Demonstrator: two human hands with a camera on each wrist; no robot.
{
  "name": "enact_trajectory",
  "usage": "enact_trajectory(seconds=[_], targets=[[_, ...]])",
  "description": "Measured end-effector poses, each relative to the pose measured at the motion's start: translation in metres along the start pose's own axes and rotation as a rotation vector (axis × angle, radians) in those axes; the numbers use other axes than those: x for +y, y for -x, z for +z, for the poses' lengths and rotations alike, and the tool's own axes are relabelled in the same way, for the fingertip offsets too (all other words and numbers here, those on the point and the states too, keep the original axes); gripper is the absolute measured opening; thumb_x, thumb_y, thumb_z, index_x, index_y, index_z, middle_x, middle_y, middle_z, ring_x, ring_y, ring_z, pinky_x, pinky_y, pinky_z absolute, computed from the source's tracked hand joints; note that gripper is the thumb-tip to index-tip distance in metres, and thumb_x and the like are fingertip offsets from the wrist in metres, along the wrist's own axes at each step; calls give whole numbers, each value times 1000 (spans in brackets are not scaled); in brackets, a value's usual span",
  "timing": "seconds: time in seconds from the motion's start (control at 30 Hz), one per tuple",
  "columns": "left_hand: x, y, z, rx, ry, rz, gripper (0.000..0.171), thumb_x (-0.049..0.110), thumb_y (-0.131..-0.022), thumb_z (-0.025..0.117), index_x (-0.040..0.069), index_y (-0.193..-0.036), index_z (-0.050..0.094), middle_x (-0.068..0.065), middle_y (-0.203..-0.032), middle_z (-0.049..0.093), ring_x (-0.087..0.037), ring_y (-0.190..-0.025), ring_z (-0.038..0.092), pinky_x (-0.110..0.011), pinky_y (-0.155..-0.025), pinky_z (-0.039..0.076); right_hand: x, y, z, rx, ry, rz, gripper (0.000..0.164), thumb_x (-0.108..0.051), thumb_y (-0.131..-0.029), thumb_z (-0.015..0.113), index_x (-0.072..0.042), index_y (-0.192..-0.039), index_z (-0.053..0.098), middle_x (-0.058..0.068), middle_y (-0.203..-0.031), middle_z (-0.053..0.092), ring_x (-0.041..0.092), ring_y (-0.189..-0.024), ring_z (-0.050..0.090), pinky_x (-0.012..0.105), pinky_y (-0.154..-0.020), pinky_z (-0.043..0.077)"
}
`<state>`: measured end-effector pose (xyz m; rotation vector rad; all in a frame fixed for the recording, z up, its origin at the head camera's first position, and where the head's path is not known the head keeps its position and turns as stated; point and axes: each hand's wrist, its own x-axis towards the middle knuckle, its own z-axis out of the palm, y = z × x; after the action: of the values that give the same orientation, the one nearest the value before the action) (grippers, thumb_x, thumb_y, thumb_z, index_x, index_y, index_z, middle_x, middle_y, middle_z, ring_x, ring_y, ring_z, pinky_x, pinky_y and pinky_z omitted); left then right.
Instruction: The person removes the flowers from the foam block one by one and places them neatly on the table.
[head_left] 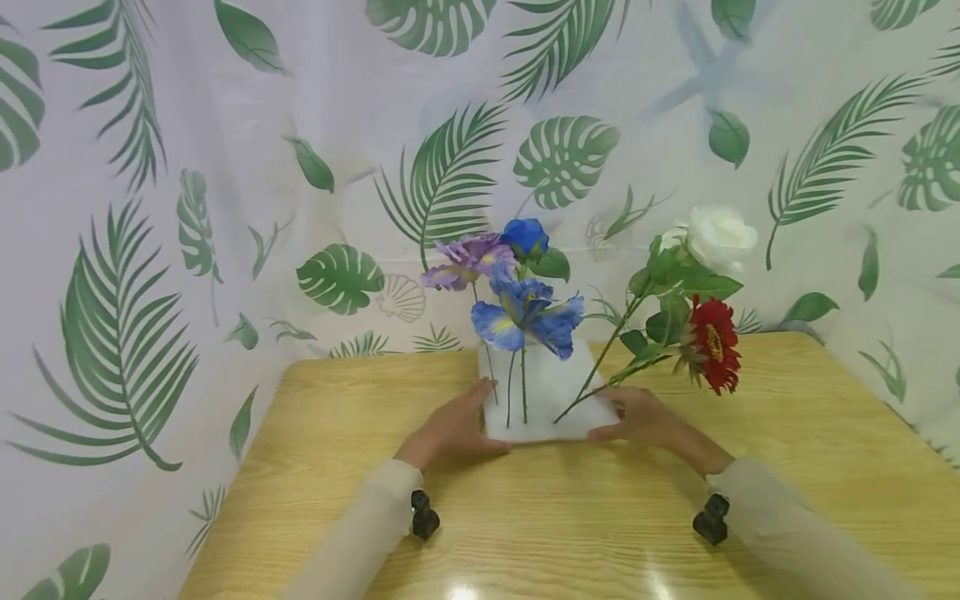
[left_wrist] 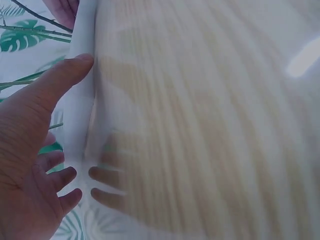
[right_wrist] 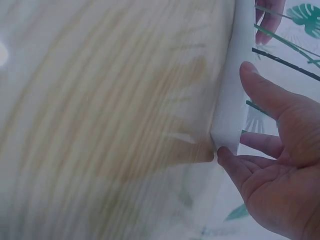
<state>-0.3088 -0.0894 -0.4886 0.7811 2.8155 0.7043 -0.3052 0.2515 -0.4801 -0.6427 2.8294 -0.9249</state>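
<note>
A white foam block lies on the wooden table with several artificial flower stems stuck into it. On its left side stand a purple iris, a blue iris and a blue rose. A white rose and a red daisy-like flower lean out to the right. My left hand holds the block's left front corner, its thumb on the front edge. Round the right front corner, my right hand grips with thumb and fingers. Some fingertips are hidden in the head view.
The light wooden table extends to both sides and in front of the block. Behind it hangs a white leaf-print curtain. A small black camera sits on the left wrist, another black camera on the right.
</note>
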Motion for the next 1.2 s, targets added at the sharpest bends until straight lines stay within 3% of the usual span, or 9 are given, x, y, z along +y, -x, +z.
enact_trajectory(seconds=[0.13,0.37,0.47,0.7,0.9,1.1,1.2], targets=[[-14,11,-7,-3,-6,-26,114,58,-79,81,12,-164,19,-11,-171,21,-27,-156,26,-43,-125,31,-12,-10,11,6,-16,-78,72,-34,-80,88,4,-135,62,24,-128,68,41,-115,66,53,-94,56],[-37,30,-18,21,14,-44,114,54,-78,84,9,-163,23,-15,-170,22,-30,-156,25,-47,-125,31,-35,-24,30,96,43,-291,65,-19,-74,92,10,-125,65,25,-113,74,39,-102,71,47,-85,59],[-45,39,-23,31,14,-62,113,54,-78,85,9,-163,23,-14,-169,23,-31,-156,26,-46,-125,30,-44,-30,37,104,53,-308,67,-19,-73,93,14,-124,64,27,-114,73,41,-103,71,50,-87,59],[-59,56,-41,41,94,-122,112,41,-75,91,6,-161,27,-15,-168,27,-33,-155,28,-47,-126,27,-65,-47,52,44,50,-246,75,-27,-79,89,14,-134,58,29,-126,68,43,-115,67,53,-97,55],[-69,63,-56,18,140,-165,111,29,-73,94,3,-160,30,-19,-167,27,-37,-155,26,-49,-127,25,-82,-59,62,-7,31,-169,74,-30,-81,87,10,-137,58,25,-129,67,38,-117,66,51,-100,54],[-87,68,-67,3,153,-173,112,25,-71,95,1,-159,31,-22,-167,26,-39,-156,23,-51,-127,22,-102,-69,70,-30,21,-114,69,-30,-82,87,5,-136,61,20,-124,70,30,-108,66,49,-98,54],[-95,71,-71,5,180,-167,111,24,-70,95,0,-158,32,-23,-167,26,-41,-155,22,-53,-127,22,-109,-73,74,-36,31,-82,70,-31,-82,87,4,-137,60,21,-129,68,32,-114,65,50,-102,52]])
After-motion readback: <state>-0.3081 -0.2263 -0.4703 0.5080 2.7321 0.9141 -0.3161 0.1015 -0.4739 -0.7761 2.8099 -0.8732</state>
